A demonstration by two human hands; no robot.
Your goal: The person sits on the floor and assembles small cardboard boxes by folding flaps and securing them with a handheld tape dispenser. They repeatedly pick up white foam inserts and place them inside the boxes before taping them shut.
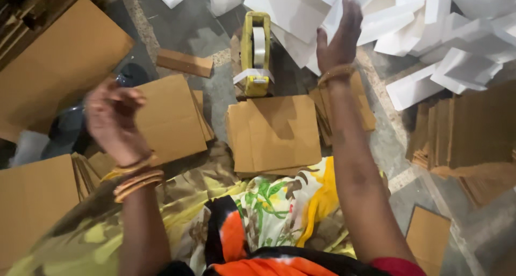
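- Right hand [337, 36] is stretched far forward, palm down, fingers straight and held close together, laid on the heap of white folded sheets [301, 9] just beyond and to the right of the yellow tape dispenser [256, 52]
- The fingertips sit on the white sheets' near edge; whether a sheet is actually pinched under them, I cannot tell from this angle
- Left hand [114, 120] hangs in the air well to the left of the tape dispenser and nearer the person, blurred, fingers curled loosely inward and holding nothing that shows
- Gold bangles [134, 179] ring the left wrist, and one bangle circles the right wrist too
- Directly in front of the tape dispenser, on the near side, lies a neat stack of brown cardboard squares [274, 133], flat on the grey floor [215, 93]
- Left of that, under the left hand, a second cardboard stack [172, 117], slightly fanned
- A small loose cardboard strip [185, 62] lies just left of the tape dispenser
- Far right of the tape dispenser, a row of cardboard pieces standing on edge [462, 131], with more white sheets scattered behind them
- A big cardboard sheet [59, 61] sits far left of the tape dispenser
- Nearest the camera, the person's lap in yellow patterned cloth [258, 211]
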